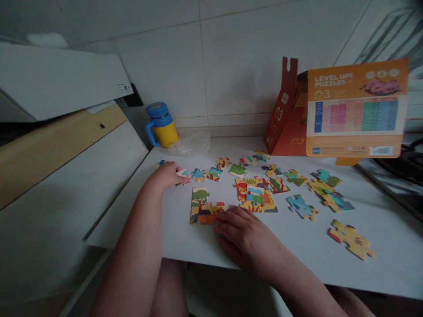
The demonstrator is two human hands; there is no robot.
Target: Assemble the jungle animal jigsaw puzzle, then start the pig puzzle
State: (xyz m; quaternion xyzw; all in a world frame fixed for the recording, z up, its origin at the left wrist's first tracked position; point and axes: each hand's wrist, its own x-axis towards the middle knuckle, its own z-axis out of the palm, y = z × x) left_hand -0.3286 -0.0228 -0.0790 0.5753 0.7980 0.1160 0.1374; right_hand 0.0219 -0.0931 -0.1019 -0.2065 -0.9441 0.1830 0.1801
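Observation:
My left hand [167, 175] reaches to the far left of the white table [380, 246] and pinches a loose puzzle piece [183, 174]. My right hand [244, 233] lies with fingers curled against the right edge of a small joined cluster of pieces [201, 207] showing a tree and orange ground. A second joined group [256, 196] with a lion sits just right of it. Several loose coloured pieces [302, 206] are scattered across the middle and right of the table.
An orange puzzle box [355, 110] stands open at the back right. A yellow cup with a blue lid [162, 125] and a clear plastic bag [191, 143] stand at the back left by the tiled wall. White and wooden boards [66, 145] lean at the left.

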